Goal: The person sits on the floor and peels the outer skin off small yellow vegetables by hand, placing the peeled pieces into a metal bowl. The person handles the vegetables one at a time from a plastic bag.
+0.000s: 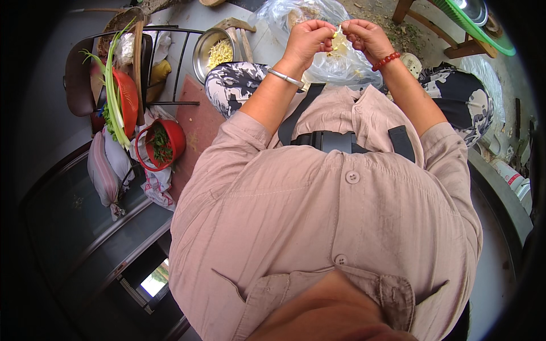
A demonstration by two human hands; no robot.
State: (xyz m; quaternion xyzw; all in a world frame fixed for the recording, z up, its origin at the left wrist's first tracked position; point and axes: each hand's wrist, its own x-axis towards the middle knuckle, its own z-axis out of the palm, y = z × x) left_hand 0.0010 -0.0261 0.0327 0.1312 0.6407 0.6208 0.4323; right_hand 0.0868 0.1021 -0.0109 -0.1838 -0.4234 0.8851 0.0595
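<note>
My left hand [313,40] and my right hand [367,38] meet fingertip to fingertip over a clear plastic bag [337,70]. Between them is a pale bean sprout [338,30], its yellow head by the left fingers and its white stem reaching the right fingertips. The left wrist wears a silver bangle, the right a red bead bracelet. Below the hands, the open bag holds more yellowish sprouts, partly hidden by the plastic. To the left, a steel bowl [197,55] contains a heap of bean sprouts [220,53].
A wooden stool [239,32] stands beside the bowl. Farther left, celery [111,93] lies by a red colander [128,98] on a chair. A red bucket [178,138] holds leafy greens. Top right, a green basket [465,21] rests on a wooden stand [428,27].
</note>
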